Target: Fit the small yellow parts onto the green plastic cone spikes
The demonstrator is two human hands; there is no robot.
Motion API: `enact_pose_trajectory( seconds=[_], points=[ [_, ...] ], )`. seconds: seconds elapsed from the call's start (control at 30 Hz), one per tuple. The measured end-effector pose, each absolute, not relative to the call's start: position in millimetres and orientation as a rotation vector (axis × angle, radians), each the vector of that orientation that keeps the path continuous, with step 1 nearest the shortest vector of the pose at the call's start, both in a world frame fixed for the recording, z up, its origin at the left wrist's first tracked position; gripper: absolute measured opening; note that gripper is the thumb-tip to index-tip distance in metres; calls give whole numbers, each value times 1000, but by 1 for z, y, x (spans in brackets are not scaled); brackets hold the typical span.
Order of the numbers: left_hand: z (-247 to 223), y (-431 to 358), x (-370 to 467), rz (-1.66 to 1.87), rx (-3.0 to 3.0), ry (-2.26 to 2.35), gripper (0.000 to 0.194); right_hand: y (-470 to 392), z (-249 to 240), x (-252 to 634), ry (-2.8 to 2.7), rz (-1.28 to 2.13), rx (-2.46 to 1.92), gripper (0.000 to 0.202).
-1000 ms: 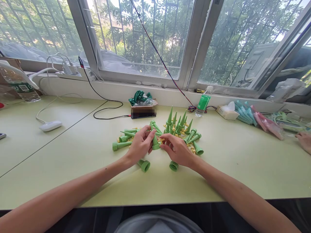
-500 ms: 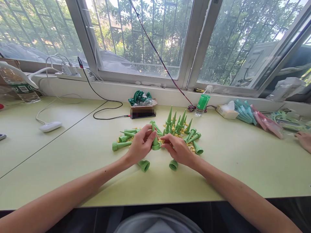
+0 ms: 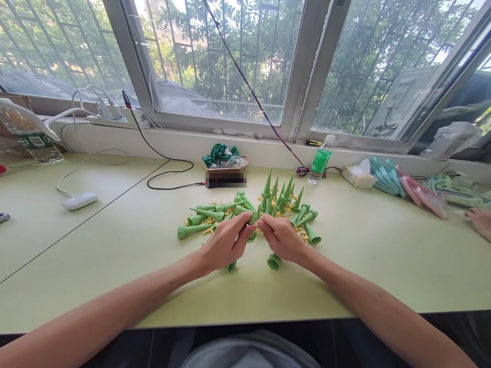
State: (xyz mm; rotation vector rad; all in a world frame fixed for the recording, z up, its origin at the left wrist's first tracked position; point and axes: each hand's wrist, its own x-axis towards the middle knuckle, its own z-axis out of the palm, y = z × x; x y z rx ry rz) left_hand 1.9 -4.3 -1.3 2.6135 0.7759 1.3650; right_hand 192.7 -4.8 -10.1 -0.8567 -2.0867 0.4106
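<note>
My left hand (image 3: 229, 240) is closed on a green cone (image 3: 251, 236), whose wide end shows below the fingers. Right beside it, the fingertips of my right hand (image 3: 282, 237) pinch a small yellow piece (image 3: 258, 225) against the cone's side; the fingers partly hide it. Beyond my hands, several green cones stand upright (image 3: 266, 191) with yellow pieces around them. More green cones lie on their sides to the left (image 3: 192, 230) and right (image 3: 313, 234). One cone (image 3: 273, 261) lies under my right wrist, and another (image 3: 231, 266) is partly hidden by my left hand.
Behind the cones are a small carton (image 3: 226, 166) with green plastic and a blurred-out device on a black cable. A water bottle (image 3: 320, 160), tissue pack (image 3: 359, 174) and bagged items stand back right. Another person's hand (image 3: 479, 222) rests at the right edge.
My left hand has turned and come down a little with the cone, covering more of it. My right hand has shifted slightly, and the two hands' fingertips are closer together.
</note>
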Motion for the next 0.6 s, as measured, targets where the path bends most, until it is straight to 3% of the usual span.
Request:
enact_pose_trajectory(
  seconds=[0.3,0.6],
  points=[
    [2,-3,-1,1270,2973,524,24,-4,-7,189,-1982,630,-942,36],
    [-1,0,3,1370,2484,839,5,-6,-6,190,-1952,801,-946,35]
  ],
)
